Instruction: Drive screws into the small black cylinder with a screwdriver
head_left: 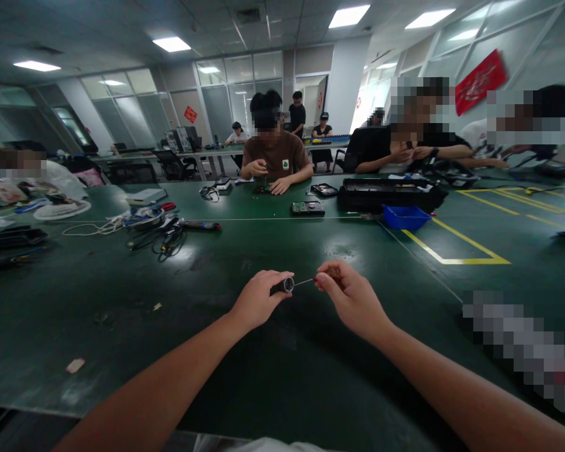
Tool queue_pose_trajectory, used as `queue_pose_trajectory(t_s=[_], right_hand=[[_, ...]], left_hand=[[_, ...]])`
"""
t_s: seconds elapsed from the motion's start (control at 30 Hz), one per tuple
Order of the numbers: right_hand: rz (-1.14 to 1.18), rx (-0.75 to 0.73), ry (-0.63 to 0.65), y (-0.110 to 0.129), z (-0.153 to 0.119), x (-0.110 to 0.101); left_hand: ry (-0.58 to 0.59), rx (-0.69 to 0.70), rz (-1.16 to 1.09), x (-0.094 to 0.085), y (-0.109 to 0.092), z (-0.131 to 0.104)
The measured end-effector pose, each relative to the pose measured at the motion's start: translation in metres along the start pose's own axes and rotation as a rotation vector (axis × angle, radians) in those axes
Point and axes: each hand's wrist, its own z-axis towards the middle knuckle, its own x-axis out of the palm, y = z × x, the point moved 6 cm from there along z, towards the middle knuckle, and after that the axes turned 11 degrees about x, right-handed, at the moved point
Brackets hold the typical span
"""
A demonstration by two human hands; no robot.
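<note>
My left hand [257, 300] is closed around a short black cylindrical piece [287, 285], whose round, light-rimmed end faces right and towards me. In my right hand [355, 298] is a screwdriver [305, 282], pinched near the red part at the base of its thin metal shaft. The shaft points left, and its tip meets the round end of the cylinder. Whether the tip sits inside it or only touches the rim, I cannot tell. Fingers cover most of the screwdriver's handle and the body of the cylinder. Both hands are above the green table [193, 351].
Tangled cables [162, 235] lie left, beside a dark handheld tool [200, 225]. Ahead are an opened device with a circuit board [307, 208], a blue bin [405, 217] and a long black housing [390, 193]. A co-worker [275, 154] works opposite; others sit on both sides.
</note>
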Motion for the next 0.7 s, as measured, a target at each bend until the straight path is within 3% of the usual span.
queue_pose_trajectory(t_s=[0.7], right_hand=[[0.076, 0.033, -0.007, -0.0047, 0.0007, 0.0024]], left_hand=[[-0.033, -0.001, -0.015, -0.0009, 0.0021, 0.0004]])
